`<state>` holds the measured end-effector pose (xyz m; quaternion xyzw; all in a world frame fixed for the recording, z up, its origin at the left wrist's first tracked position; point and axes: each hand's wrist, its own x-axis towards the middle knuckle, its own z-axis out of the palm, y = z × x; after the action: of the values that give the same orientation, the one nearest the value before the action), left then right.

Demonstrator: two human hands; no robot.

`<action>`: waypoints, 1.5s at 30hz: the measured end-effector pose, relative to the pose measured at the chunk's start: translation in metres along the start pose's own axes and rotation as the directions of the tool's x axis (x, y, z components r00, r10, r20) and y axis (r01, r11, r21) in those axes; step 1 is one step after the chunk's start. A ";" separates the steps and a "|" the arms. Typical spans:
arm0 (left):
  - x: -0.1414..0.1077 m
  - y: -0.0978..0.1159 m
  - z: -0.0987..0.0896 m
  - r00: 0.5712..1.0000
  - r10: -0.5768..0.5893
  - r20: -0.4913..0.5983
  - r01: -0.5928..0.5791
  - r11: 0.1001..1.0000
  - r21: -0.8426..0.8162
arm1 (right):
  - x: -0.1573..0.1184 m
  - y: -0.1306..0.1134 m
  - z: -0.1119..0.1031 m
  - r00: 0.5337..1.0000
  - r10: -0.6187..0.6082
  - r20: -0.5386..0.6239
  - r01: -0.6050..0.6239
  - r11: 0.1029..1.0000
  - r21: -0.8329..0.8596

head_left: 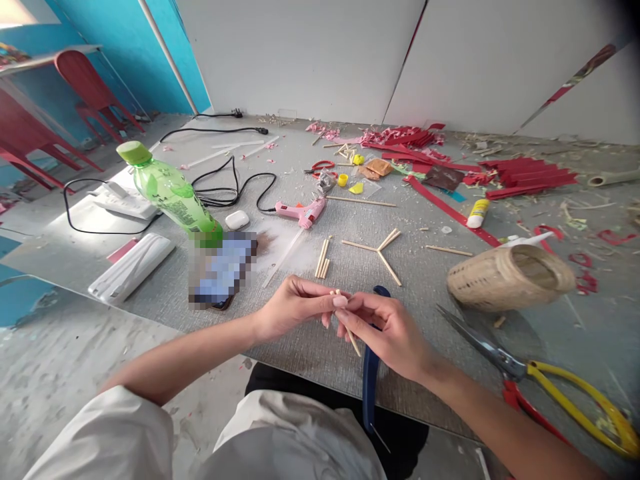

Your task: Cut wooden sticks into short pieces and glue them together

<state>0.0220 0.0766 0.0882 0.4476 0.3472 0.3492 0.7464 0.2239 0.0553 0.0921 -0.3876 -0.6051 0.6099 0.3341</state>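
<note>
My left hand [293, 310] and my right hand [393, 333] meet above the table's near edge, fingertips pinched together. Between them are thin wooden sticks [354, 341]; one points down below the fingers and small cut ends show on top. The fingers hide how the sticks join. Just beyond lie several short sticks [323, 259] and a Y-shaped stick figure [377, 249]. Under my right hand, a blue-handled tool [370, 383] juts over the table edge. A pink hot glue gun [303, 212] rests farther back, near a clear glue stick [283, 258].
At right are large scissors [510, 363], a tipped wooden cup [500, 277] and a glue bottle [479, 213]. A green bottle [170, 190], phone [225, 270], white power bank [131, 268] and black cable [220, 193] occupy the left. Red paper strips [530, 177] and scraps litter the back.
</note>
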 end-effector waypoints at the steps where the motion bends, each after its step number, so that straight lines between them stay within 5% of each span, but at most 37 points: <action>1: 0.000 0.000 0.000 1.000 -0.002 -0.002 0.002 1.000 0.001 | 0.000 0.001 0.000 1.000 0.004 -0.002 -0.004 1.000 -0.007; 39: -0.001 0.003 0.000 0.987 -0.116 -0.115 0.117 0.993 0.008 | -0.003 0.010 0.002 0.996 0.013 -0.090 -0.014 1.000 -0.011; 45: 0.001 -0.001 -0.001 0.990 -0.088 -0.108 0.089 0.996 0.006 | -0.002 0.008 -0.001 0.998 -0.023 -0.054 0.014 0.988 -0.151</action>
<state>0.0217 0.0774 0.0868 0.4164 0.4083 0.3372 0.7391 0.2264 0.0540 0.0842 -0.4229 -0.6434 0.5484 0.3263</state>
